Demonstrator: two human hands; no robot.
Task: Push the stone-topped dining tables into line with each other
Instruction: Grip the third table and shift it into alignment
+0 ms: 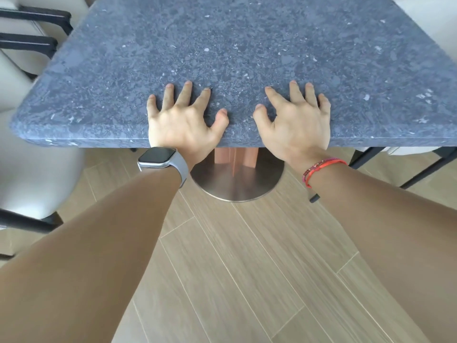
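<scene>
Blue-grey speckled stone-topped dining table (235, 45) stretches straight ahead of the left hand (183, 125) and right hand (296, 125), both level on its near edge, fingers (184, 94) splayed apart, pressing down.

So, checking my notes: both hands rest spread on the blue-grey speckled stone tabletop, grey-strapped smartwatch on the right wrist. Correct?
No: the head view shows the grey-strapped smartwatch on the left wrist. Both the left hand and right hand do rest spread on the blue-grey speckled stone tabletop.
</scene>
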